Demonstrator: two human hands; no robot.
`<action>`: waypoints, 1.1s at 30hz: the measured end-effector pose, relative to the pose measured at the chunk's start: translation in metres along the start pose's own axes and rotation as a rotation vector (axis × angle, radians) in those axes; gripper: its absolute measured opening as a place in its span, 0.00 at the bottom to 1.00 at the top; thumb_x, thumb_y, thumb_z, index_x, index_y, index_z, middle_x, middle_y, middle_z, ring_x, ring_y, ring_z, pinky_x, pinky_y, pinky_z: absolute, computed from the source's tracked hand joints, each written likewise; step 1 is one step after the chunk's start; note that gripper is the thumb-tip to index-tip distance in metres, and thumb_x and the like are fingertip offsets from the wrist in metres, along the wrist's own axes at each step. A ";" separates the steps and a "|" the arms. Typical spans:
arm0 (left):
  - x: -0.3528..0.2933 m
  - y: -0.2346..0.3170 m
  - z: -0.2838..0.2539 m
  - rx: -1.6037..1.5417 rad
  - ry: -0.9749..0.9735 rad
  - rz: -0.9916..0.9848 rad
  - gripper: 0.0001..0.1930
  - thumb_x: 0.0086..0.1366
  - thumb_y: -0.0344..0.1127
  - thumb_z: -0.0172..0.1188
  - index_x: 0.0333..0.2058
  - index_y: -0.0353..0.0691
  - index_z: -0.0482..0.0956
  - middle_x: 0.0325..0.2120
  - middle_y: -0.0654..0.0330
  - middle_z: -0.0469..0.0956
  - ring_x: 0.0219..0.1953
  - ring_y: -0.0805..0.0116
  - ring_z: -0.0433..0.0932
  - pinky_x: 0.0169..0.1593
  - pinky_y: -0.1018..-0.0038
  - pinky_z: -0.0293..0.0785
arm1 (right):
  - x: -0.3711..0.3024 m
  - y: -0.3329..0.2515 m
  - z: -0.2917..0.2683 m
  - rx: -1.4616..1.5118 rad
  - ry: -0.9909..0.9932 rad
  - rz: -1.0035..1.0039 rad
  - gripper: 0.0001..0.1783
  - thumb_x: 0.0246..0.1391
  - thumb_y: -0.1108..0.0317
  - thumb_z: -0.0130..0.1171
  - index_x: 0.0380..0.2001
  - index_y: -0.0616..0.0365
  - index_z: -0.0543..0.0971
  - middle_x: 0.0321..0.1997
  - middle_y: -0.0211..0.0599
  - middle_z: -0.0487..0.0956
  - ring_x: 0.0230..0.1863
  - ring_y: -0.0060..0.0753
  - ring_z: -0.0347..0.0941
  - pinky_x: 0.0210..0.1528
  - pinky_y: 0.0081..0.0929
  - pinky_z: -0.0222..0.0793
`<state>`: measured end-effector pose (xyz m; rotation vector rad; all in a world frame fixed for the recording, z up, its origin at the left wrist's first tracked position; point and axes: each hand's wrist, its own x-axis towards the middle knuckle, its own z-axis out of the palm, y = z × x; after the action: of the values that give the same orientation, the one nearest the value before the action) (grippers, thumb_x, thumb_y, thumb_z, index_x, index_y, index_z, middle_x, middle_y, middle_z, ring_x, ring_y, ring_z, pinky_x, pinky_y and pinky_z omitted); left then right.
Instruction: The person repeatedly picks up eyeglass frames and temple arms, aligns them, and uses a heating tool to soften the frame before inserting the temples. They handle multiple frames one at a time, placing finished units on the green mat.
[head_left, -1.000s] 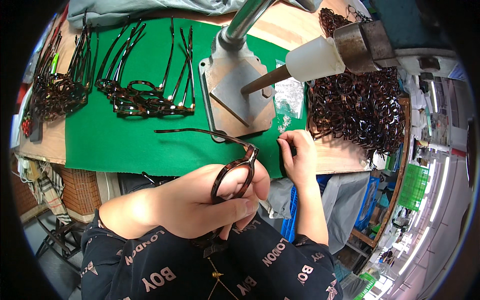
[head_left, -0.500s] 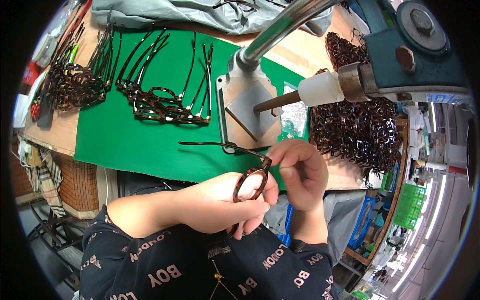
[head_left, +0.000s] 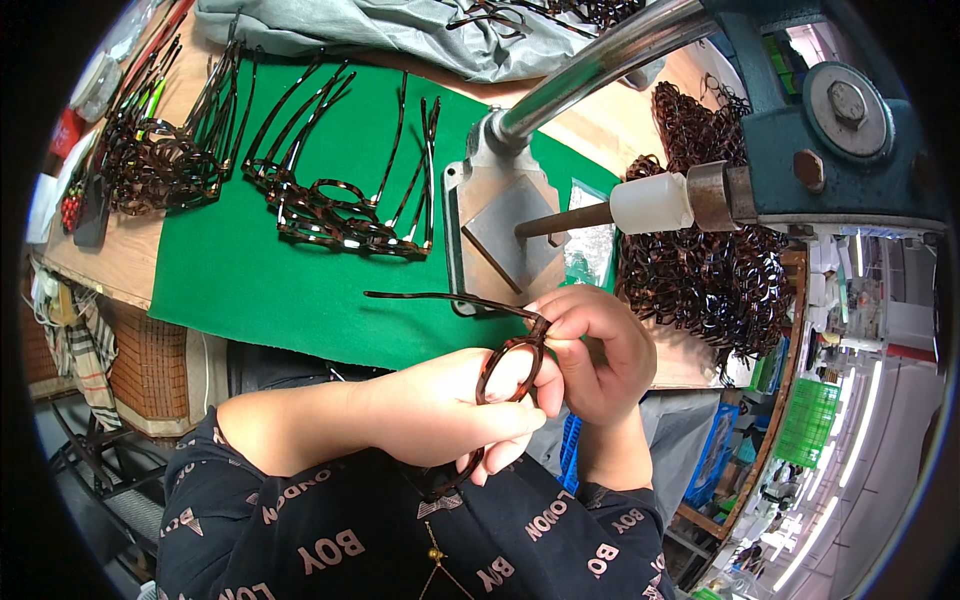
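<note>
A dark tortoiseshell glasses frame is gripped by the lens rim in my left hand, near the front edge of the green mat. One of its temples sticks out to the left over the mat. Part of the front is hidden behind my left fingers, and its lower end shows below them. My right hand pinches the frame at the hinge corner, thumb and forefinger together. Whether a small part is also between those fingers I cannot tell.
A bench press with a metal rod and square steel plate stands just beyond my hands. Several glasses frames lie on the green mat. More frames are heaped at the left and right. Grey cloth lies behind.
The view has shifted slightly. My right fingers have closed in tighter around the hinge corner. My left hand still grips the frame by its rim.
</note>
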<state>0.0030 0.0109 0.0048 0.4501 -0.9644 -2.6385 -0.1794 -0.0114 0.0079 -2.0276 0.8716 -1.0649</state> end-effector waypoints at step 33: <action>0.044 0.079 0.014 0.128 0.141 0.262 0.20 0.68 0.44 0.40 0.30 0.33 0.74 0.18 0.52 0.77 0.17 0.68 0.76 0.20 0.80 0.70 | 0.014 -0.049 -0.087 -0.038 0.431 -0.268 0.05 0.56 0.73 0.47 0.34 0.64 0.69 0.33 0.44 0.72 0.35 0.37 0.69 0.37 0.30 0.67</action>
<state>-0.0294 -0.0553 0.0593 0.4949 -1.0711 -2.2899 -0.2361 -0.0180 0.0904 -2.0172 0.8459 -1.6897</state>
